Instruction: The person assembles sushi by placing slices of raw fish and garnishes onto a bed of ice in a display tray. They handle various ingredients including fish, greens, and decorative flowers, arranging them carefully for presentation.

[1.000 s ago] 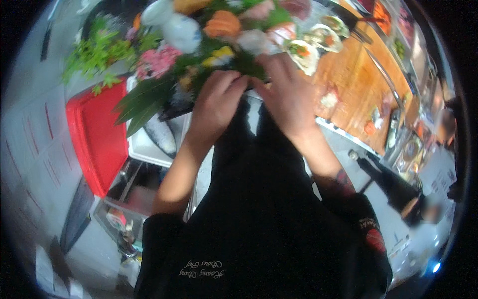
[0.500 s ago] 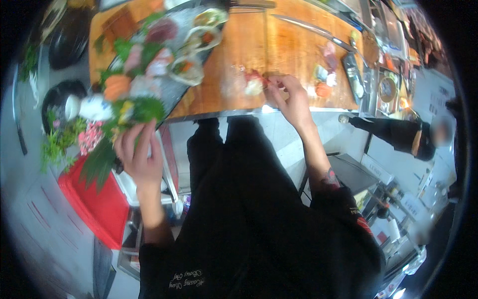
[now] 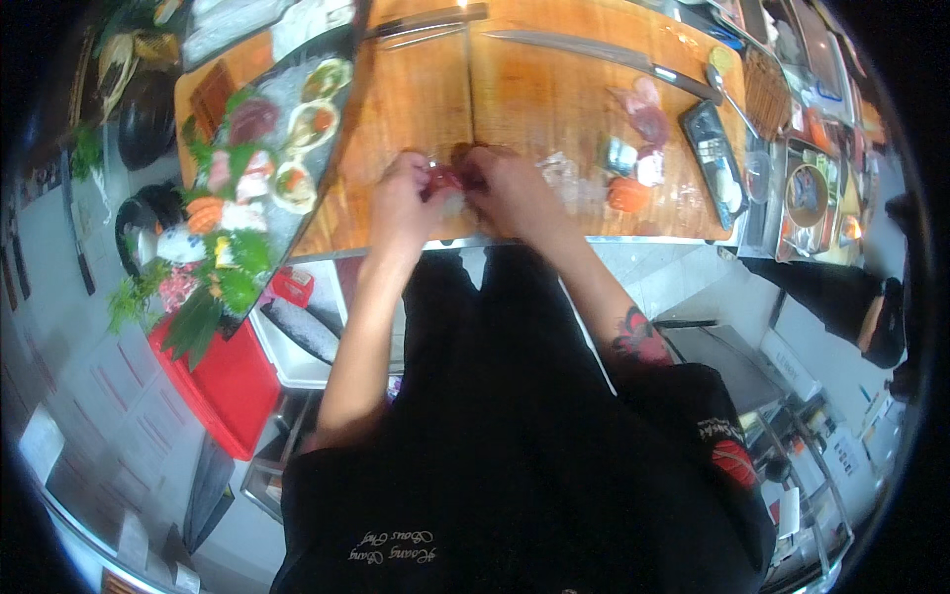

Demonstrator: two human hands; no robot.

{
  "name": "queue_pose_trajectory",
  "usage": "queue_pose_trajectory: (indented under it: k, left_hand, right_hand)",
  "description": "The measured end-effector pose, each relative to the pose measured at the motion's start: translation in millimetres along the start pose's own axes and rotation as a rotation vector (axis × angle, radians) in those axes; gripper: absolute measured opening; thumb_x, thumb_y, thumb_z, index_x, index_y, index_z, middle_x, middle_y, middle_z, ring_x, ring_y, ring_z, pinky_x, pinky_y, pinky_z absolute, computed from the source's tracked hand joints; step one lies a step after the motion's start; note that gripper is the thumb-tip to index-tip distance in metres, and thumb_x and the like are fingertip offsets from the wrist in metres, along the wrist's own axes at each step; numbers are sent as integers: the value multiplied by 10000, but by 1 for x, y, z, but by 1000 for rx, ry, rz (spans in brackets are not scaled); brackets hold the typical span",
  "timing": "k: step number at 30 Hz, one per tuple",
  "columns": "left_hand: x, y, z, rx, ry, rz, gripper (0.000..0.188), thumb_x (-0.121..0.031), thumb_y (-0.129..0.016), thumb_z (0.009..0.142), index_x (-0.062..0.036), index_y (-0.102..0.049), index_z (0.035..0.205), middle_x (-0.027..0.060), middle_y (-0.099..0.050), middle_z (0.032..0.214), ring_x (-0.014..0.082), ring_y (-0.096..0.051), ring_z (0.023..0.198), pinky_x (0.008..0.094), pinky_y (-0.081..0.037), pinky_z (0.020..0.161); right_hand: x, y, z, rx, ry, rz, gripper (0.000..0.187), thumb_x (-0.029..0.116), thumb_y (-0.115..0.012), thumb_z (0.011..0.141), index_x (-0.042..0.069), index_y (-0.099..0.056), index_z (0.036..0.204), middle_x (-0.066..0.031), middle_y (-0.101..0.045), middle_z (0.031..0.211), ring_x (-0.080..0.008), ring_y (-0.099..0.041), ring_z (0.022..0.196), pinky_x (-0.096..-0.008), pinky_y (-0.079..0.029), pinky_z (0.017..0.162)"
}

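Note:
Over the near edge of the wooden cutting board (image 3: 416, 89), my left hand (image 3: 401, 208) and my right hand (image 3: 515, 193) meet with curled fingers. Both grip a small piece of red and white seafood (image 3: 445, 180), partly hidden by the fingers and blurred. Left of my hands lies a long dark platter of ice (image 3: 282, 213). It bears three filled shells, the middle one (image 3: 315, 124) among them, plus an orange fish portion (image 3: 205, 214), dark red slices (image 3: 254, 122) and green leaves (image 3: 237, 259).
A long knife (image 3: 594, 49) lies across the board's far side. Pink fish slices (image 3: 643, 114) and an orange piece (image 3: 628, 194) rest at right, beside a black tray (image 3: 714, 163). A red lid (image 3: 223, 381) is below the platter; another person's dark sleeve (image 3: 811, 287) shows at far right.
My left hand has left the platter's leaves and come right to the board. My right hand has moved left with the red and white seafood, and both hands now grip it.

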State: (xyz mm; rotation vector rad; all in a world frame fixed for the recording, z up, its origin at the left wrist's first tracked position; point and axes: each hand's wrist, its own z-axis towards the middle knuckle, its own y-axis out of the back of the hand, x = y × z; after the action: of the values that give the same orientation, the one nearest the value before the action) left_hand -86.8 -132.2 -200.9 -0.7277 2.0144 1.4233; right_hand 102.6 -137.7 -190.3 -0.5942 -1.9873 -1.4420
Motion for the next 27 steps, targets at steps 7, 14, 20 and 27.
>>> queue_pose_trajectory:
  k: [7,14,20,27]
  left_hand:
    - [-21,-8,-2,40,76,-17,435,-153,-868,815,-3,-644,1156,94,-691,911,203,-694,843,336,-559,778]
    - [-22,0,-13,59,-148,-6,308,-26,-818,826,-18,-614,1057,141,-639,933,275,-683,859,354,-559,732]
    - [3,0,-28,114,-143,-178,246,-1,-775,867,-24,-588,1025,98,-652,874,186,-653,762,323,-551,703]
    - [20,62,-63,154,-173,-209,285,-180,-804,875,-38,-607,1024,119,-701,971,276,-702,955,380,-547,841]
  right_hand:
    - [-20,4,-3,85,30,-137,153,162,-712,863,49,-672,959,-171,-705,954,-368,-686,981,-498,-548,819]
    - [-21,2,-7,-102,197,-30,139,172,-759,805,63,-700,870,-128,-672,868,-353,-659,904,-486,-515,800]
    - [-23,-8,-14,-40,293,-9,255,168,-747,816,126,-737,1067,-118,-708,1092,-351,-617,1132,-489,-455,975]
    - [63,2,-20,317,29,154,275,86,-764,875,57,-700,1140,-149,-712,1031,-270,-718,905,-371,-570,801]
